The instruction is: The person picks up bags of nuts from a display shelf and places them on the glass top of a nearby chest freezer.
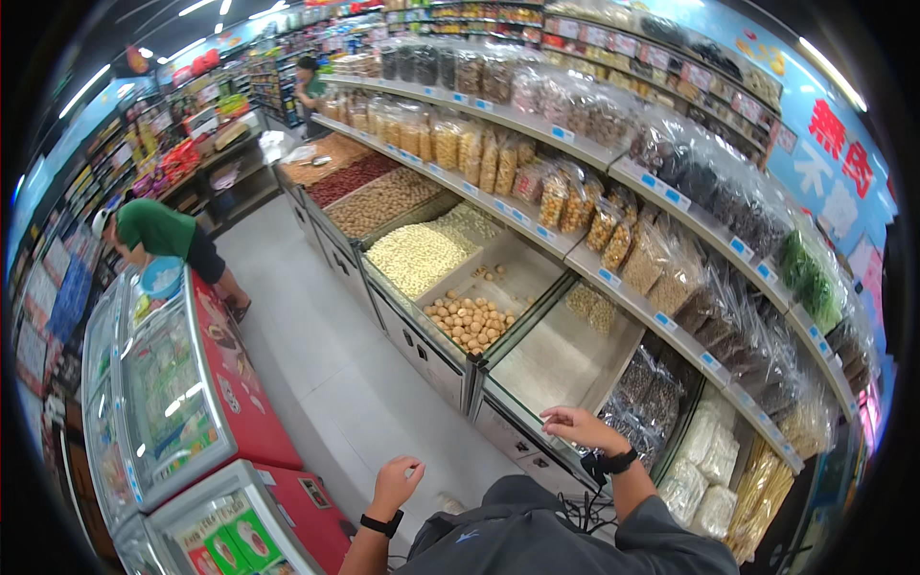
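My left hand (396, 483) hangs over the aisle floor in front of me, holding nothing, with its fingers loosely curled. To its right, my right hand (581, 428) is held over the front edge of a pale, shallow bin (551, 369). Its fingers are stretched forward and nothing is in them. A few bagged pale pieces (591, 307) lie at that bin's back. Beside it, to the right, are clear bags of dark dried goods (644, 393). The neighbouring bin on the left holds round brown walnut-like pieces (470, 323), with pale beans (418, 259) beyond them.
Shelves of bagged dried foods (498, 158) rise behind the bins. White packets (704, 465) and long yellowish sticks (762, 498) lie at the right. Red chest freezers (249, 383) line the aisle's left side. A person in green (158, 230) bends over one; another person (309, 91) stands farther back.
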{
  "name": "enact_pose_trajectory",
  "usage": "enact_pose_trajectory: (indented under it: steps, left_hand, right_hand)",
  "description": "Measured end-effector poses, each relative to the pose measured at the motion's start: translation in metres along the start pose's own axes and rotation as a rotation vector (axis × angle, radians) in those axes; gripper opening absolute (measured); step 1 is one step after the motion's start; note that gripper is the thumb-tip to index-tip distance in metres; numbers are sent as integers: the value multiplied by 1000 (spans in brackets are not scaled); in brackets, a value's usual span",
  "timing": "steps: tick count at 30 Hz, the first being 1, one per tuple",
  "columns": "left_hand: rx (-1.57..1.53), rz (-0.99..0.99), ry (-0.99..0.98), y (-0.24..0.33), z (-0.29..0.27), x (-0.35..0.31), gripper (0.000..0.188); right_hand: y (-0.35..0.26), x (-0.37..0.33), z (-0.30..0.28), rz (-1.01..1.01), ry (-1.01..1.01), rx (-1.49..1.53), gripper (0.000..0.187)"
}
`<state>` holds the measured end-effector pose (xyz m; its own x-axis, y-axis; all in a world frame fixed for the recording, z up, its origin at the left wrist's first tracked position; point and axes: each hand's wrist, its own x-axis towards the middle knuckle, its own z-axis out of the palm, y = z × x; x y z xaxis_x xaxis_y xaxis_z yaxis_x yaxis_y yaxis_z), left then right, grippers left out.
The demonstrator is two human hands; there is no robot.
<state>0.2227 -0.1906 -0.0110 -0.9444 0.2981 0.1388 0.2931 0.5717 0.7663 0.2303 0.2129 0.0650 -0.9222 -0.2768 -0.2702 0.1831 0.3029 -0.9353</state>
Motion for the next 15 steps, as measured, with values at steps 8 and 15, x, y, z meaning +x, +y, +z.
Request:
enact_pose_trajectory:
  steps: [8, 15]
  left_hand:
    - [-61, 36, -73, -18, 2, 102, 6]
    - [5, -76, -163, -34, 30, 180, 6]
  right_hand:
    - [58, 110, -67, 146, 156, 384, 41]
    - [212, 220, -183, 224, 575, 1170, 28]
